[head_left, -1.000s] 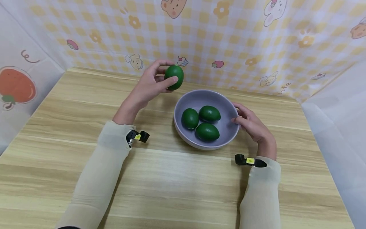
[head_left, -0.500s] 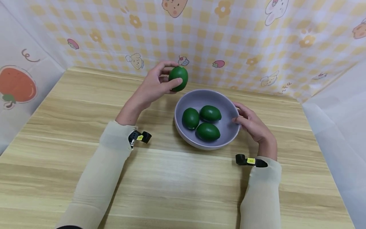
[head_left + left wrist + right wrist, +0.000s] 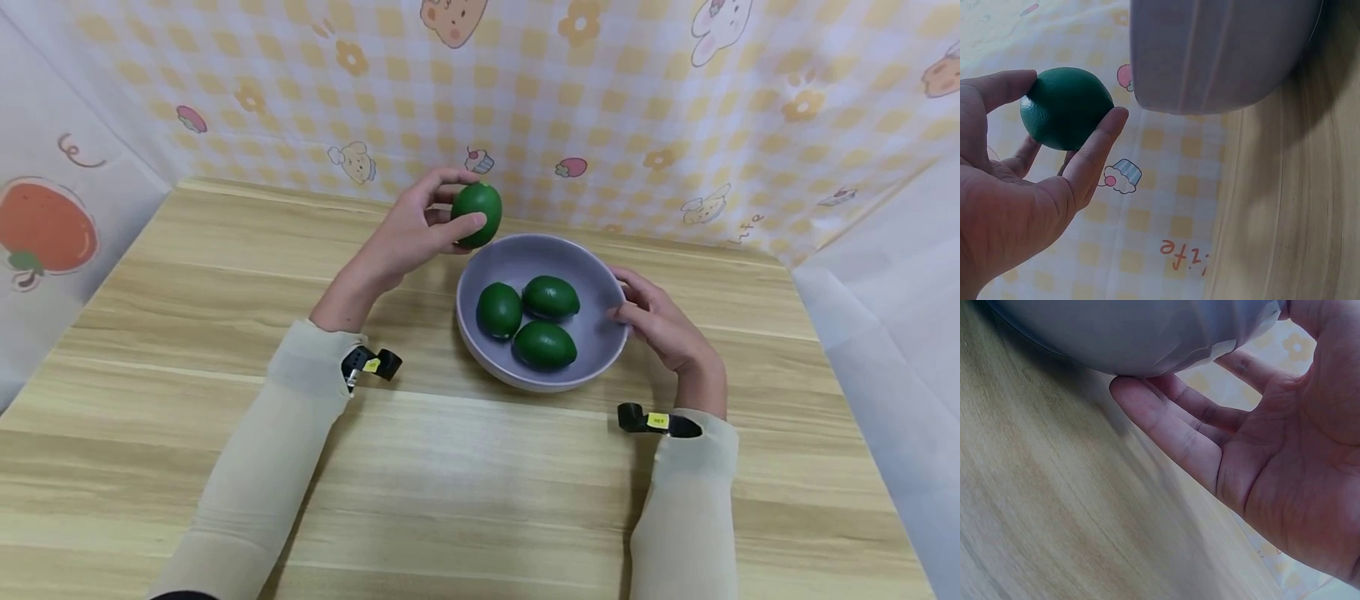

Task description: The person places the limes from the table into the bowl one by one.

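Note:
My left hand (image 3: 412, 233) pinches a green lime (image 3: 480, 210) between thumb and fingers, just above and outside the bowl's far-left rim. In the left wrist view the lime (image 3: 1063, 106) is held at the fingertips, apart from the bowl's side wall (image 3: 1216, 56). The grey-purple bowl (image 3: 596, 287) stands on the table with three limes lying in it: one at left (image 3: 498, 310), one at the back (image 3: 551, 297), one in front (image 3: 545, 345). My right hand (image 3: 663, 329) grips the bowl's right rim, thumb inside; in the right wrist view its fingers (image 3: 1166, 425) support the outer wall from below.
A light wood-grain table (image 3: 450, 492) lies under everything. Behind it hangs a yellow checked cloth (image 3: 615, 117) with cartoon prints. White sheeting (image 3: 892, 333) borders the right side, and another printed sheet (image 3: 67, 108) the left.
My left hand has moved right and slightly nearer with the lime, closer to the bowl's rim. The right hand, the bowl and the limes in it stay in place.

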`<state>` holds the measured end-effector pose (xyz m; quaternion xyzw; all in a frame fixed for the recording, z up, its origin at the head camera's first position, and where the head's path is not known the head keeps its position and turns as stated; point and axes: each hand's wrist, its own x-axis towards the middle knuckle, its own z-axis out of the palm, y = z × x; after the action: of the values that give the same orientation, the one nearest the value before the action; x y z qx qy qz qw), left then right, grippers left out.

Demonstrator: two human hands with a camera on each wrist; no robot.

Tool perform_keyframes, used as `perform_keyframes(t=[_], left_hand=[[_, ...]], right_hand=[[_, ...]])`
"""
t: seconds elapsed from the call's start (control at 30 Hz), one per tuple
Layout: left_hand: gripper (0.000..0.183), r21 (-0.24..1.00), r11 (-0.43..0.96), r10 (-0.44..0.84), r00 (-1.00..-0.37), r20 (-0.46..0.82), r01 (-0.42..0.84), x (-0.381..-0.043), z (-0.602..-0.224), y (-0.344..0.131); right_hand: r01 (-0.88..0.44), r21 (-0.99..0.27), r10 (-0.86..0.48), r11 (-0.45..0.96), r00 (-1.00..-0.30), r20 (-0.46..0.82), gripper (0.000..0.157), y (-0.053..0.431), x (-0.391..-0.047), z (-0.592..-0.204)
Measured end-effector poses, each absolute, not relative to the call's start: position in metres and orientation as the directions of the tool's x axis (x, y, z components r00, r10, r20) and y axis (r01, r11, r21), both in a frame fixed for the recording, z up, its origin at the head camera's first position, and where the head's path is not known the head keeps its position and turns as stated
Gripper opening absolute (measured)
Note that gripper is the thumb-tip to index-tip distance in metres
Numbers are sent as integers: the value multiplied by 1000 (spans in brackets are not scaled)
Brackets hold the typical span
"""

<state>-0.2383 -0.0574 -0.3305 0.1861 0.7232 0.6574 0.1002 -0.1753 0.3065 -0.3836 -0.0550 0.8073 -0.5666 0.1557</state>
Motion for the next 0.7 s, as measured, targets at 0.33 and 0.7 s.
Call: perform_keyframes(t=[0.33, 0.7], left_hand=[[54, 988, 42, 419, -900, 117, 148, -236, -329, -53], [53, 985, 51, 448, -885, 126, 166, -234, -330, -48]], right_hand=[[90, -930, -263, 356, -946, -192, 60, 307, -176, -384], [91, -929, -258, 358, -947, -193, 60, 307, -176, -385]])
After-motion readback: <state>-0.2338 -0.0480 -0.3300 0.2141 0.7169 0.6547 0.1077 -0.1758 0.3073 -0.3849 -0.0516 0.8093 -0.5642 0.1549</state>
